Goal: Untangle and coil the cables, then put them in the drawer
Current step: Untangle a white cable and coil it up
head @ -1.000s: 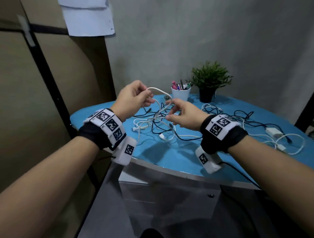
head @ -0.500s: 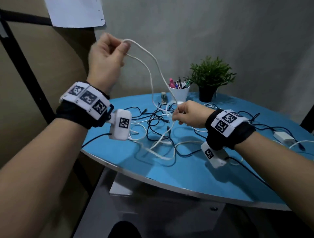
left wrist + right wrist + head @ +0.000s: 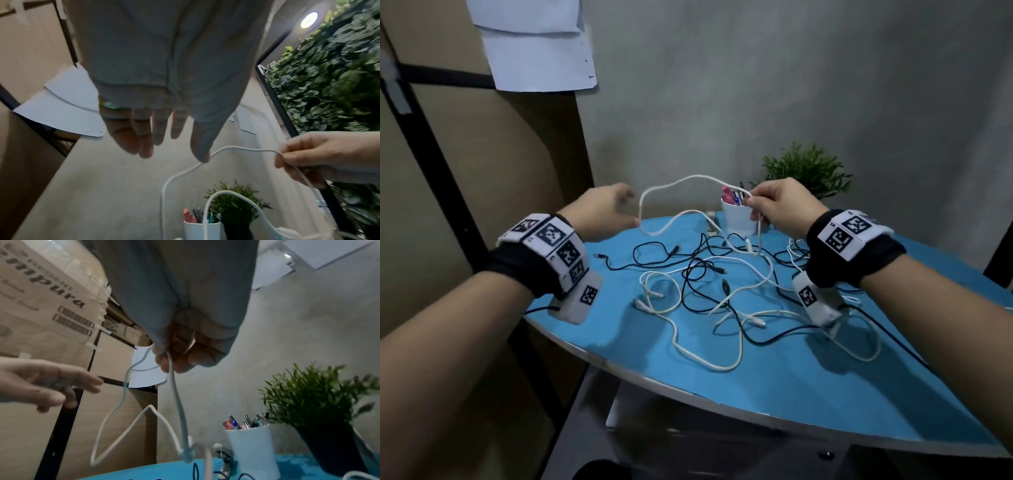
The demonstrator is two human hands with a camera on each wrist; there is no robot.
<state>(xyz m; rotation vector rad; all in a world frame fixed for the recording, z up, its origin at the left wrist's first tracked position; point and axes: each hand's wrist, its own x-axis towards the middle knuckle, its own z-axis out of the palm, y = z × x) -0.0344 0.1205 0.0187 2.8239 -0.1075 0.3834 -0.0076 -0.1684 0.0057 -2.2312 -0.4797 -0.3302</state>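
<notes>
A: Since half a second ago, we see the left hand [image 3: 604,212] has dropped from high near the wall to table height and let go of the white cable [image 3: 681,183]. Its fingers [image 3: 144,136] are now spread and relaxed, holding nothing.

B: Does it touch the cable?

A: In the left wrist view the thumb tip overlaps the cable; we cannot tell whether they touch. In the head view the hand is just beside the loop.

B: And the right hand [image 3: 780,209]?

A: It pinches the white cable between thumb and fingertips, above the table [image 3: 808,387]. The cable arches leftward from the pinch, then drops to the blue top. A second strand hangs straight down from the same hand.

B: Where are the other cables?

A: We see the tangle [image 3: 709,284] of black and white leads lying on the table between the forearms. Which ends belong together is hard to trace. The right wristband covers part of it.

B: The drawer?

A: Under the table there is a grey cabinet [image 3: 688,445], dim and cut off at the bottom edge; we cannot make out a drawer clearly. Behind the right hand a cup [image 3: 738,217] of pens and a plant [image 3: 808,169] are partly hidden.
</notes>
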